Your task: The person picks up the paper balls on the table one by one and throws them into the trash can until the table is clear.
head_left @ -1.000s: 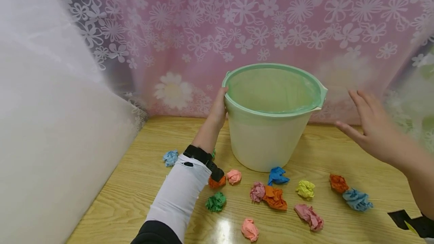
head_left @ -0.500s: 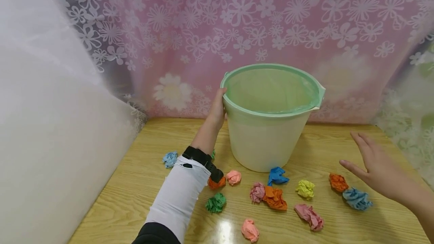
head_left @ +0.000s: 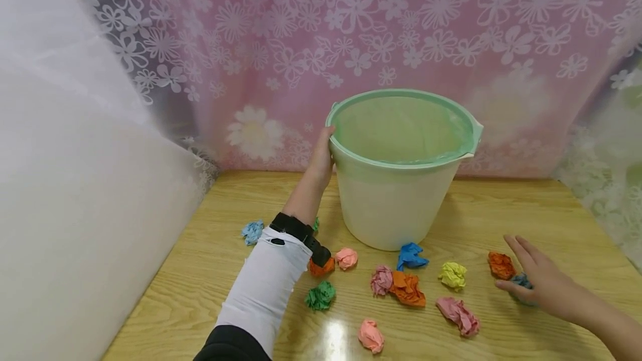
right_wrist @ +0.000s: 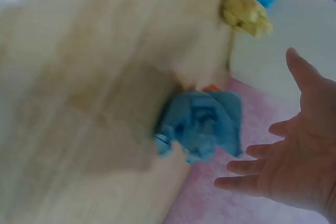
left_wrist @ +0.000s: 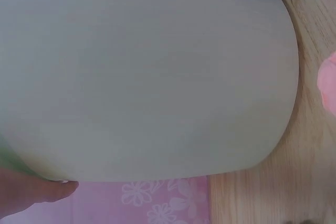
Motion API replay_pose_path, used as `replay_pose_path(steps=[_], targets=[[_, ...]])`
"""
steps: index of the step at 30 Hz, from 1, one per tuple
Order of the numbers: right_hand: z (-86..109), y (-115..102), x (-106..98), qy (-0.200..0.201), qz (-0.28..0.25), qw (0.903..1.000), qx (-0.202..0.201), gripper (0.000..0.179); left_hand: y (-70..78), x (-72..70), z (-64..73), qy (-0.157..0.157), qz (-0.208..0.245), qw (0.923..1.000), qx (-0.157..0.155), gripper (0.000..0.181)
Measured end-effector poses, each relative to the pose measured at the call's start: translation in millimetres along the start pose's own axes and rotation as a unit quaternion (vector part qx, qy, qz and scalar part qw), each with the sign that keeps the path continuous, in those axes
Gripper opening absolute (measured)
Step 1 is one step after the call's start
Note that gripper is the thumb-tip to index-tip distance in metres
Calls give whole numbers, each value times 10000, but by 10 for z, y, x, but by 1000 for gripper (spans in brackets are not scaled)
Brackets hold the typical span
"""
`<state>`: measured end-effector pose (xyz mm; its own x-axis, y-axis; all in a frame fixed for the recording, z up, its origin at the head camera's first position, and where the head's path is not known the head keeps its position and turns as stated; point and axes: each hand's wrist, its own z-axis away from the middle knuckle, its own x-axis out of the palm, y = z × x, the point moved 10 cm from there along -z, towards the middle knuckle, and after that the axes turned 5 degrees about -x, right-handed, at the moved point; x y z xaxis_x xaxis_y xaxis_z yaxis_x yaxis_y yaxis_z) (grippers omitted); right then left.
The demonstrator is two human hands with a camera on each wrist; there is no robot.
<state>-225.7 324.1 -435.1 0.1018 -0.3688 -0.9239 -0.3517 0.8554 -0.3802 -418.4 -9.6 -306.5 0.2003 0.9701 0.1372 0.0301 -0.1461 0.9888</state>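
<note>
A pale bucket [head_left: 393,205] with a green rim stands upright on the wooden table. My left hand [head_left: 320,157] grips it at the left side of the rim; a digit curls over the edge and the other fingers are mostly hidden. In the left wrist view the bucket's wall [left_wrist: 157,77] fills most of the picture. My right hand [head_left: 546,286], fingers spread and empty, hovers over a light-blue crumpled paper ball [right_wrist: 202,124] and partly covers it in the head view. An orange-red paper ball [head_left: 501,265] lies just left of those fingers.
Several more crumpled paper balls lie about: blue [head_left: 411,256] at the bucket's foot, yellow [head_left: 453,276], pink [head_left: 458,315], orange [head_left: 408,288], green [head_left: 320,296], salmon [head_left: 370,336], and light blue [head_left: 252,232] at left. A pink flowered curtain [head_left: 281,71] hangs behind the table.
My right hand has come down from beside the bucket's rim to just above the light-blue paper ball at right. My left hand and the bucket have stayed put.
</note>
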Motion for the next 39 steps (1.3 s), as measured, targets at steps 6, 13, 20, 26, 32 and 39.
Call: replay_pose_path(steps=[6,13,20,26,32,39], targets=[[56,66,301,-395,116,9991,101,95,1,15,-11,-72,-1,10000,18,63],[64,156,367,-338,367,9987,129,94,0,6,-2,-65,5,10000,9,63],[34,177,356,-308,435,9984,186,80,-6,11,1,-90,-27,9999,-54,62],[-22,86,291,130,771,9969,-94,63,-12,11,-2,-127,-102,9998,-79,62],[-80,71,249,168,777,9967,-167,51,-4,15,2,-222,-46,9997,-81,60],[-171,185,210,-415,485,9978,161,48,-5,12,6,-331,-90,9993,-114,59]])
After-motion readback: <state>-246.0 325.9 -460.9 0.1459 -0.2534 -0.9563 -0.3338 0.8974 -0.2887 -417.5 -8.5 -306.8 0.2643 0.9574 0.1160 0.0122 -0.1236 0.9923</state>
